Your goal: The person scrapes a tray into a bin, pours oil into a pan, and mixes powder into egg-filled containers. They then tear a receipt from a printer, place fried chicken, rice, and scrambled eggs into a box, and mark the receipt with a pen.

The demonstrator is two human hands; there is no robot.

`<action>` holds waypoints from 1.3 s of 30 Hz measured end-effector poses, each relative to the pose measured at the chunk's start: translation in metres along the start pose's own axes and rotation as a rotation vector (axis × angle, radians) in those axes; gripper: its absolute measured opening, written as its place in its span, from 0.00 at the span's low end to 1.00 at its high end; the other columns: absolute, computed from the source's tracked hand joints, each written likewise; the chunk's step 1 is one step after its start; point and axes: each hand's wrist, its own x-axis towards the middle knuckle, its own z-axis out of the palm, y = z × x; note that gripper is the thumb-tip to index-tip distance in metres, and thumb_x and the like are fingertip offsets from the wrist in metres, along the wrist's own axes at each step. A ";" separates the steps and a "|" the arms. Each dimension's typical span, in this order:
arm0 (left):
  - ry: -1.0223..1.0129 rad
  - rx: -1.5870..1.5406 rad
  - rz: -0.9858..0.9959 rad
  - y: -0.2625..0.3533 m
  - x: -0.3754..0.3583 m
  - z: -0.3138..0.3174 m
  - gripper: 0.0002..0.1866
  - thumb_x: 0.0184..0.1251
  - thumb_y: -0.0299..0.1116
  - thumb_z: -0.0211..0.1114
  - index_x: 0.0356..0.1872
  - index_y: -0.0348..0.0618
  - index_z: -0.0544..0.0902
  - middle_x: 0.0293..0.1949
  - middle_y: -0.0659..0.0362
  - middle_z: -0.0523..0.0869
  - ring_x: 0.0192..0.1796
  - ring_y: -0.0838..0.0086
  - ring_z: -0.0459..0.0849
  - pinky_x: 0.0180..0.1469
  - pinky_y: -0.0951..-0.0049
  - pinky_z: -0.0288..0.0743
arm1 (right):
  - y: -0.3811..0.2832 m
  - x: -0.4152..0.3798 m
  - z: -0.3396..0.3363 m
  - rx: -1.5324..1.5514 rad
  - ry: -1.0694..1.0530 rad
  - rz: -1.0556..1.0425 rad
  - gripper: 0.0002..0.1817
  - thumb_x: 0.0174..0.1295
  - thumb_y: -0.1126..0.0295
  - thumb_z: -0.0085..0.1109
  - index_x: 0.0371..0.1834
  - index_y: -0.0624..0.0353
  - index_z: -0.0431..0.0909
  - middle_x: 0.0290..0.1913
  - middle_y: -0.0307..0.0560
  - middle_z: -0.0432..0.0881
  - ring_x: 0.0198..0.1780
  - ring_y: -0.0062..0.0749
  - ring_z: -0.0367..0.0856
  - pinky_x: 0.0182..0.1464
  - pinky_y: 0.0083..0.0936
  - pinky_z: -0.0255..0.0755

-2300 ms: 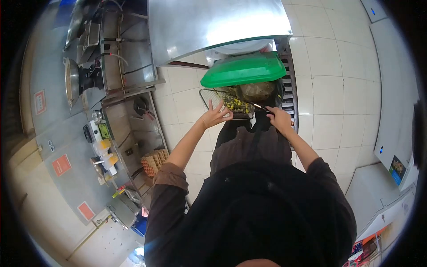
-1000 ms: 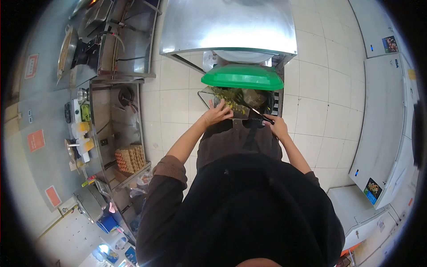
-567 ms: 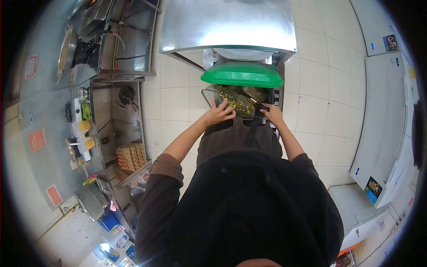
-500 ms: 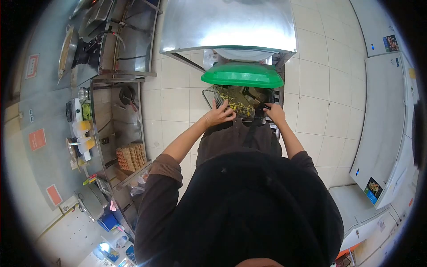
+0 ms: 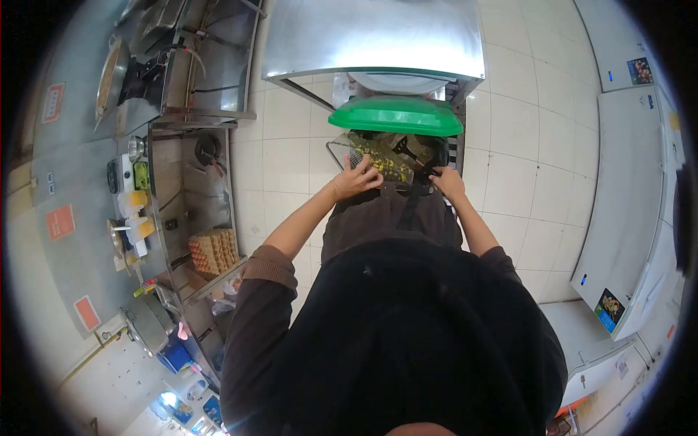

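Note:
In front of my body a wire-mesh basket with yellow scraps stuck to it is tilted over the open bin, below its green lid. My left hand grips the basket's near left side, fingers curled over the mesh. A dark spatula with a slotted head reaches over the basket. Its handle runs toward my right hand, which is closed around the end. My own fingers partly hide that grip. The bin's inside is mostly covered by the basket.
A steel table stands beyond the bin, with a pale round tub under it. On the left are steel shelving, stacked egg trays and a counter with a wok. White freezers line the right side.
The basket has shifted slightly up and left with my left hand. The spatula's head has moved a little toward the lid; my right hand has hardly moved.

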 end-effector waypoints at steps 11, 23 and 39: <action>-0.155 -0.104 -0.309 0.012 -0.006 0.006 0.23 0.55 0.38 0.61 0.54 0.60 0.68 0.47 0.54 0.70 0.60 0.48 0.68 0.38 0.41 0.81 | -0.009 -0.047 -0.040 -0.050 0.099 -0.024 0.19 0.58 0.57 0.60 0.53 0.42 0.80 0.41 0.55 0.84 0.44 0.53 0.81 0.44 0.42 0.74; -0.217 -0.208 -0.540 0.013 -0.014 0.005 0.26 0.54 0.27 0.60 0.56 0.57 0.69 0.51 0.50 0.68 0.61 0.45 0.66 0.36 0.61 0.85 | 0.005 -0.076 -0.030 -0.139 0.200 -0.352 0.22 0.56 0.67 0.60 0.56 0.38 0.77 0.39 0.44 0.82 0.39 0.44 0.81 0.38 0.37 0.75; -0.176 -0.295 -0.716 0.023 -0.005 0.006 0.20 0.60 0.31 0.57 0.54 0.59 0.69 0.51 0.52 0.68 0.59 0.46 0.67 0.35 0.40 0.82 | 0.022 -0.076 -0.031 -0.131 0.188 -0.251 0.22 0.57 0.67 0.60 0.57 0.41 0.77 0.39 0.47 0.83 0.39 0.46 0.82 0.40 0.36 0.75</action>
